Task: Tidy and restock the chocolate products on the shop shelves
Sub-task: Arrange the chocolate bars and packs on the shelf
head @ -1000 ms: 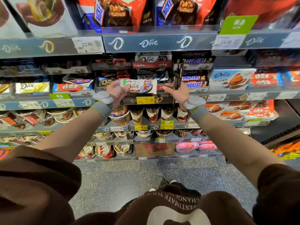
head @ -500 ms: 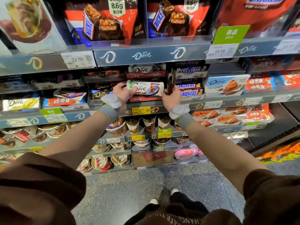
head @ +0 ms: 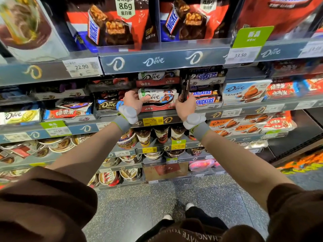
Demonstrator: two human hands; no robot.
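A white Dove chocolate pack (head: 160, 96) lies across the top of a red display box (head: 157, 107) on the middle shelf. My left hand (head: 132, 100) grips its left end, thumb on the front. My right hand (head: 186, 105) is at the pack's right end and holds a thin dark chocolate bar (head: 185, 89) upright. Snickers bars (head: 205, 100) are stacked just right of that hand. Both wrists wear grey bands.
The shelf edge (head: 174, 119) carries price tags and Dove logos. Large Snickers bags (head: 115, 23) stand on the shelf above. A blue Dove box (head: 244, 92) sits to the right. Chocolate cups (head: 145, 137) fill the lower shelves. Speckled floor lies below.
Both hands have carried the white Dove pack up and inward, from in front of the shelf edge onto the red box. The view has tilted up and moved closer to the shelves.
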